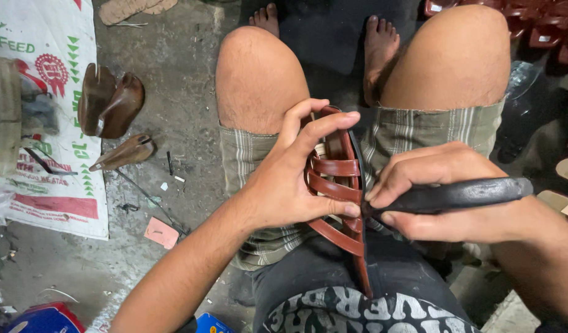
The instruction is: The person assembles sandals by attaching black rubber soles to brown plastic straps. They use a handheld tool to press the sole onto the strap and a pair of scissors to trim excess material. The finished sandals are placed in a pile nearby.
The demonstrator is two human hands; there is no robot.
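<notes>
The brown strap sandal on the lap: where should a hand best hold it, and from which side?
Probably across the strap side, coming from the left, as the left hand does now. The brown strap sandal stands on edge on the lap, its straps giving the fingers purchase, while the right hand presses a black tool against the sole edge.

Tool's tip [365, 213] behind sandal strap [336, 188]
</notes>
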